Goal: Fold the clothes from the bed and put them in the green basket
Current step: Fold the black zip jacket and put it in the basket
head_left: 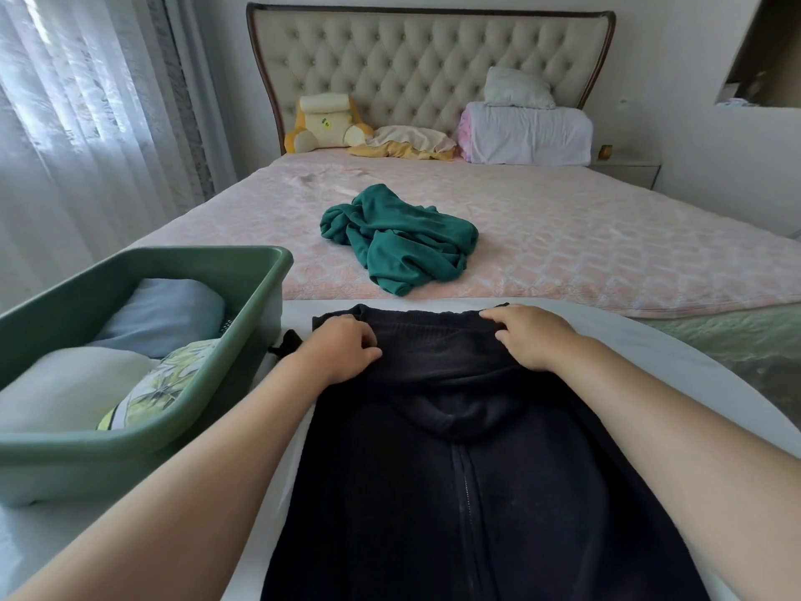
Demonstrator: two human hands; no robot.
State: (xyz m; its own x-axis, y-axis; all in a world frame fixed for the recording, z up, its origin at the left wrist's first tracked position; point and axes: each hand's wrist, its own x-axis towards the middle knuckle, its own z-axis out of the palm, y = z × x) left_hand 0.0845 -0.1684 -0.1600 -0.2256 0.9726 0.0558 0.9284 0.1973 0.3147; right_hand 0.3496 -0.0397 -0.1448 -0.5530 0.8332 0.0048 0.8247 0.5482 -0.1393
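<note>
1. The dark zip-up garment [455, 470] lies flat on the white desk [624, 336], just right of the green basket [195, 253].
2. The left hand [342, 353] and right hand [533, 336] pinch its far edge with curled fingers.
3. It is navy-black, with a centre zip and the hood folded over its front.

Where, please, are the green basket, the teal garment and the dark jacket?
green basket [65, 470]: head view, front wall.
teal garment [403, 240]: head view, middle of heap.
dark jacket [433, 514]: head view, body left of zip.
</note>
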